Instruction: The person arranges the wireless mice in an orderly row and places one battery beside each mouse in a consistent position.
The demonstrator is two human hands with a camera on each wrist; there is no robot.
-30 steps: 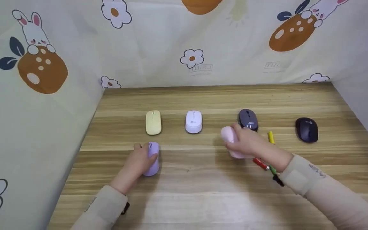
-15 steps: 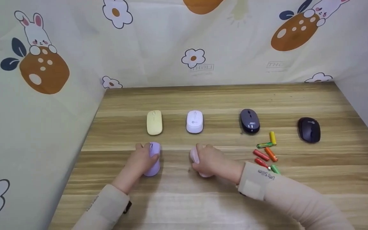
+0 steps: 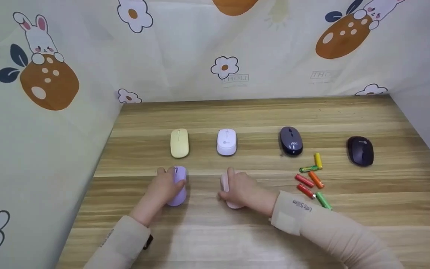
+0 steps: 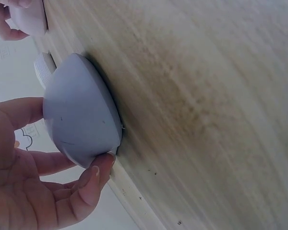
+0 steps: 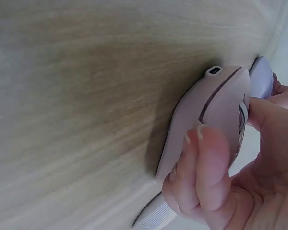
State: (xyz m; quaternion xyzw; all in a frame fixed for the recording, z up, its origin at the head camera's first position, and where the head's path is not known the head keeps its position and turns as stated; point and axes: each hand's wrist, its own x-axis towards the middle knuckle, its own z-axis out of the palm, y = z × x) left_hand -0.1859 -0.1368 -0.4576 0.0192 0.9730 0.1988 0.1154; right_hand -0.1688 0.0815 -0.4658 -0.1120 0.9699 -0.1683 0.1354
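My left hand (image 3: 164, 186) grips a purple computer mouse (image 3: 180, 194) on the wooden table, thumb on one side and fingers on the other. In the left wrist view, fingertips press on the front and side of this purple mouse (image 4: 81, 110). To its right, my right hand (image 3: 243, 188) holds a pink computer mouse (image 3: 224, 182) at the table surface, largely covered by the hand in the head view. Up close in the right wrist view, the pink mouse (image 5: 221, 96) shows its port and scroll wheel between my fingers.
Behind the hands lie a yellow mouse (image 3: 179, 143), a white mouse (image 3: 226, 142), a dark grey mouse (image 3: 291, 141) and a black mouse (image 3: 360, 151). Several coloured batteries, among them an orange battery (image 3: 316, 179), lie at right. A patterned cloth (image 3: 177, 48) closes off the back.
My right hand has carried the pink mouse leftward and down, from near the dark grey mouse to a spot beside the purple one. The left hand has stayed in place.
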